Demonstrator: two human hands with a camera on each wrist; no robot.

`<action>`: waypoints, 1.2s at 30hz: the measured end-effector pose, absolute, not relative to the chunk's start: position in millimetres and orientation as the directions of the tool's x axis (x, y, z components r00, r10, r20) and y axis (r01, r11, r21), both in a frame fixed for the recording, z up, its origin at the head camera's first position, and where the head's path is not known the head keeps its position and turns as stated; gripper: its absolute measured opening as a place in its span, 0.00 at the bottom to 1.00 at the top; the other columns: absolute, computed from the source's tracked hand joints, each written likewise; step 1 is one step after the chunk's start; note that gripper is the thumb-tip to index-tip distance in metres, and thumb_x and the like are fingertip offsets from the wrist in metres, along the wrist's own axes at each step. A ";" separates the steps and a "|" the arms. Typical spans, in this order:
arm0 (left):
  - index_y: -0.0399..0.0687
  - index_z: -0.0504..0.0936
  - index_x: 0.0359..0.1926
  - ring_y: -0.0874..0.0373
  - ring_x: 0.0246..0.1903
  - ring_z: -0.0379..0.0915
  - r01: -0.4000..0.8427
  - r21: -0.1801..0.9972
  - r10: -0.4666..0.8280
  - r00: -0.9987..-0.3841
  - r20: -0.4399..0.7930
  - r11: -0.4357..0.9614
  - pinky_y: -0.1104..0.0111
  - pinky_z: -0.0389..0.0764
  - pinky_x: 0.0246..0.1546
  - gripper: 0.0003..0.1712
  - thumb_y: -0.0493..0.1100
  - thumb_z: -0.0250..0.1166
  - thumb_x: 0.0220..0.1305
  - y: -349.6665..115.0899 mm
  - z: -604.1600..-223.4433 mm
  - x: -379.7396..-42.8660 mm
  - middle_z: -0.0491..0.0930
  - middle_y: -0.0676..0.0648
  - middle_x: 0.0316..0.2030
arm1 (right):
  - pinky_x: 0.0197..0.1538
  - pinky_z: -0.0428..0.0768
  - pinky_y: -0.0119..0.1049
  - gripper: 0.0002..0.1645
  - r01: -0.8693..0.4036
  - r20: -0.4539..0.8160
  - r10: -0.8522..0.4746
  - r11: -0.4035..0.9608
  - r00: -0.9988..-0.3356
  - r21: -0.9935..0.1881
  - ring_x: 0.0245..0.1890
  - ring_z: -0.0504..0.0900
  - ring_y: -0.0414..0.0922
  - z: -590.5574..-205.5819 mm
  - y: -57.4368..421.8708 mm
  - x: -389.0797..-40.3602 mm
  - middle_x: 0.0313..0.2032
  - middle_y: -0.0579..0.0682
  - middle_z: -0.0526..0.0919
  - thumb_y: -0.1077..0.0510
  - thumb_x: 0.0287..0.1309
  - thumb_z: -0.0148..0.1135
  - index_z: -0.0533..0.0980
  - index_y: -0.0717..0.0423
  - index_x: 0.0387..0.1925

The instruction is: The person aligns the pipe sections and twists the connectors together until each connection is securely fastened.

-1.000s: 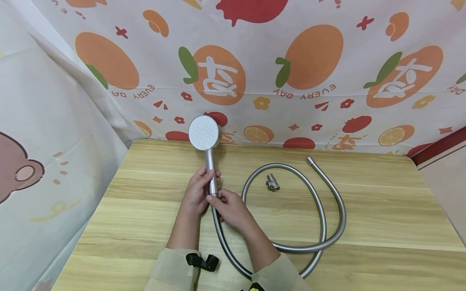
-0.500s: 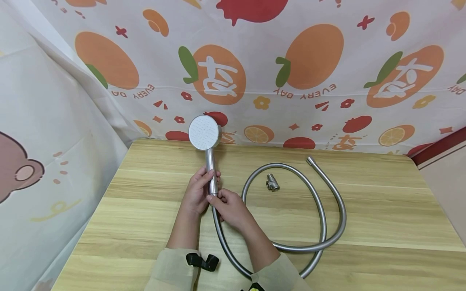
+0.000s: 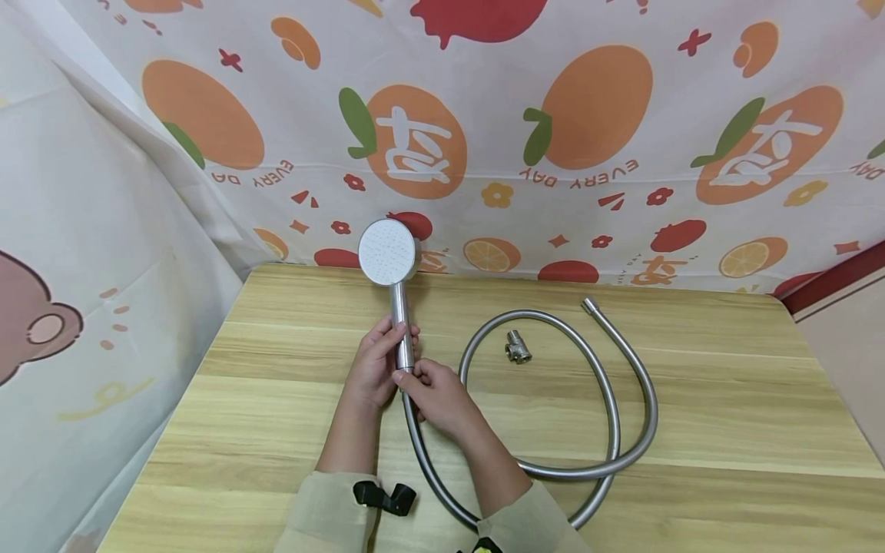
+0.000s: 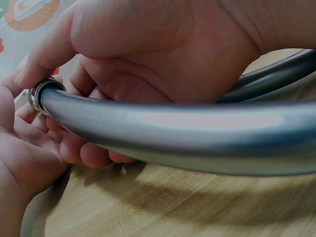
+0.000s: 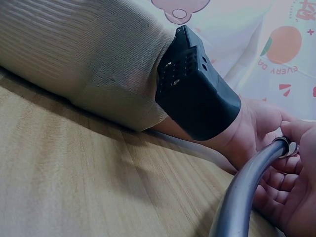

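A silver hand shower (image 3: 387,252) points away from me over the table's back edge, its round white spray face turned up. My left hand (image 3: 371,369) holds its handle (image 3: 400,307), thumb across the front. Just below, my right hand (image 3: 445,399) pinches the end of the grey shower hose (image 3: 423,461), right where it meets the handle. In the left wrist view a metal collar (image 4: 35,98) circles the hose end, with fingertips of the right hand on it. The right wrist view shows the hose (image 5: 242,197) running up to the same joint between both hands.
The hose loops across the wooden table (image 3: 726,399), its free end (image 3: 590,306) towards the back. Inside the loop lies a small metal tee fitting (image 3: 517,348). A fruit-print cloth (image 3: 498,130) hangs behind the table. A black wrist camera (image 3: 384,498) sits on the left sleeve.
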State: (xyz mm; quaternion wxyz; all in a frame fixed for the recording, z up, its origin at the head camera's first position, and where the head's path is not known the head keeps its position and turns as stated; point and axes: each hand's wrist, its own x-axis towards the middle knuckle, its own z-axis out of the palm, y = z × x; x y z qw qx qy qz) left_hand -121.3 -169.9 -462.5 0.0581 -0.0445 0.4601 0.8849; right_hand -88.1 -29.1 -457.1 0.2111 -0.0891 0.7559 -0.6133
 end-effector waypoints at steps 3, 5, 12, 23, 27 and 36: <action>0.55 0.79 0.51 0.61 0.32 0.72 -0.143 0.808 0.064 -0.989 -0.130 -0.572 0.72 0.74 0.33 0.13 0.38 0.51 0.75 -170.0 -462.6 -121.0 0.80 0.52 0.33 | 0.23 0.77 0.34 0.22 0.124 -0.209 -0.392 0.232 -0.896 -0.965 0.18 0.74 0.41 -456.9 -29.1 -87.9 0.20 0.44 0.74 0.39 0.64 0.60 0.76 0.53 0.32; 0.54 0.79 0.51 0.61 0.32 0.72 -0.142 0.807 0.065 -0.990 -0.128 -0.573 0.72 0.74 0.33 0.12 0.38 0.51 0.75 -169.9 -462.6 -120.8 0.80 0.52 0.33 | 0.23 0.77 0.34 0.21 0.125 -0.210 -0.391 0.231 -0.896 -0.965 0.18 0.74 0.41 -457.0 -29.1 -87.9 0.20 0.44 0.74 0.39 0.64 0.60 0.76 0.53 0.32; 0.55 0.78 0.52 0.61 0.32 0.72 -0.145 0.808 0.063 -0.989 -0.132 -0.572 0.72 0.74 0.33 0.13 0.38 0.51 0.75 -169.7 -462.8 -120.3 0.79 0.52 0.33 | 0.23 0.76 0.34 0.22 0.131 -0.213 -0.393 0.226 -0.894 -0.965 0.18 0.73 0.41 -457.6 -29.2 -87.5 0.20 0.44 0.74 0.39 0.63 0.60 0.76 0.53 0.32; 0.54 0.78 0.51 0.62 0.32 0.72 -0.154 0.804 0.053 -0.987 -0.151 -0.574 0.73 0.75 0.33 0.13 0.38 0.51 0.74 -169.2 -464.0 -121.4 0.79 0.51 0.33 | 0.23 0.76 0.34 0.22 0.136 -0.218 -0.394 0.226 -0.893 -0.965 0.18 0.73 0.41 -456.8 -29.2 -87.1 0.21 0.44 0.74 0.39 0.63 0.60 0.76 0.53 0.32; 0.53 0.78 0.51 0.61 0.32 0.72 -0.158 0.806 0.051 -0.986 -0.158 -0.571 0.73 0.75 0.34 0.12 0.38 0.52 0.74 -168.9 -463.1 -120.9 0.80 0.52 0.33 | 0.23 0.76 0.34 0.22 0.137 -0.220 -0.393 0.229 -0.893 -0.964 0.18 0.74 0.41 -457.0 -29.0 -87.2 0.21 0.44 0.74 0.39 0.63 0.60 0.76 0.53 0.33; 0.53 0.78 0.51 0.62 0.32 0.73 -0.167 0.807 0.039 -0.983 -0.177 -0.566 0.73 0.75 0.34 0.12 0.38 0.52 0.74 -167.9 -461.6 -120.3 0.80 0.52 0.32 | 0.23 0.77 0.34 0.22 0.136 -0.219 -0.398 0.227 -0.891 -0.964 0.18 0.74 0.41 -458.0 -28.9 -87.5 0.21 0.44 0.74 0.38 0.63 0.60 0.77 0.53 0.33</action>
